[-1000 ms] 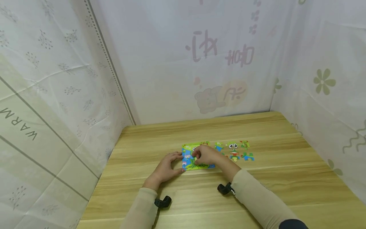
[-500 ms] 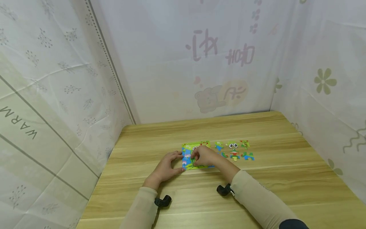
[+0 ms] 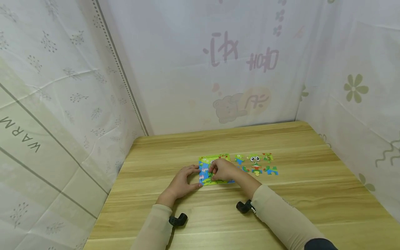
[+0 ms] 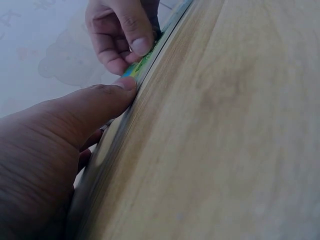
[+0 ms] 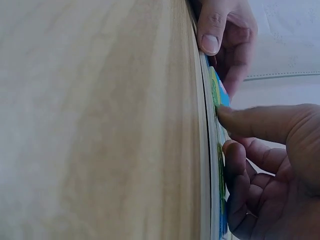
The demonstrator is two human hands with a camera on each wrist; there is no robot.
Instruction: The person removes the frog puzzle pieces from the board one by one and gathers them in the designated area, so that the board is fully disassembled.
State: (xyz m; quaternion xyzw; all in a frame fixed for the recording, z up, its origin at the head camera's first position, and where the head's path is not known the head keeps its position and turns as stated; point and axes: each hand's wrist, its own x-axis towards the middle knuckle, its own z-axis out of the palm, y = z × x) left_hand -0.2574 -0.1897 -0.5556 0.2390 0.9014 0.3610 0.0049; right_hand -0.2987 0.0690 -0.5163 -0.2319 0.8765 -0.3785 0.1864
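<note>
A frog jigsaw puzzle board (image 3: pixel 204 160) lies on the table in front of me. My left hand (image 3: pixel 181 182) rests at its left edge, fingers spread and fairly straight, thumb at the near corner. Over the middle of the board, my right hand (image 3: pixel 224 171) has its fingers curled and its thumb low against the picture. In the right wrist view, that thumb and the fingers pinch a green and yellow puzzle piece (image 5: pixel 214 82) that stands slightly raised from the board; the hand partly hides it. Both hands also show close together in the left wrist view.
Several loose puzzle pieces lie right of the board, among them a piece with frog eyes (image 3: pixel 255 159), a red-flowered corner piece (image 3: pixel 267 157) and a blue-green piece (image 3: pixel 271 171). Printed curtains (image 3: pixel 187 69) enclose the wooden table (image 3: pixel 212 218) at the back and sides.
My right hand has shifted slightly left over the board, its fingertips still low on the picture. The left hand and the loose pieces have stayed where they were.
</note>
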